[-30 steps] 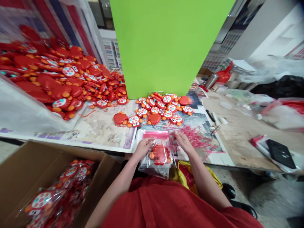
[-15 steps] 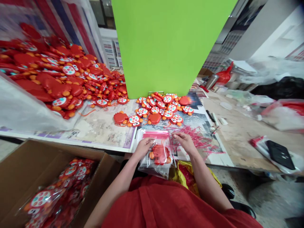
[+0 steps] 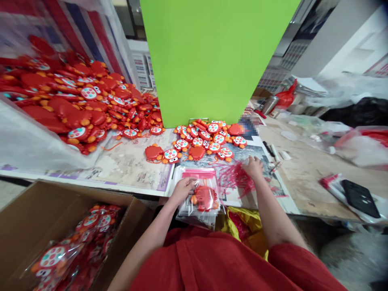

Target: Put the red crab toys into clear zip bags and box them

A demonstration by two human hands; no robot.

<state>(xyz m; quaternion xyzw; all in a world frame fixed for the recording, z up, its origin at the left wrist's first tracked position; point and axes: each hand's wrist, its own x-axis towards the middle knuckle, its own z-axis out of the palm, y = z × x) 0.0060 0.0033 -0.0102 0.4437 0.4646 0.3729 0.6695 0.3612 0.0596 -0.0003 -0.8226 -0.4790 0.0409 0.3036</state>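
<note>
My left hand (image 3: pixel 183 190) pinches the left side of a clear plastic bag (image 3: pixel 189 210) with a pink band along its top. Inside the bag lies a red crab-shaped toy (image 3: pixel 206 198), its plain red back upward, with orange feet and an orange cord. More clear bags lie under it at the table's front edge. My right hand (image 3: pixel 254 166) is to the right, fingers apart, over a tangled heap of thin pink plastic strips (image 3: pixel 239 178); its fingertips are at the heap and somewhat blurred.
Loose crab toys (image 3: pixel 197 141) lie before a green board (image 3: pixel 218 60). A large pile of them (image 3: pixel 91 105) fills the left back. A cardboard box (image 3: pixel 39 202) at lower left holds bagged toys. Markers (image 3: pixel 271 150) and a black phone (image 3: pixel 360 198) lie to the right.
My right hand has moved from the bag's upper right side out to the pink strips, and its pinched fingers have loosened. My left hand has stayed on the bag.
</note>
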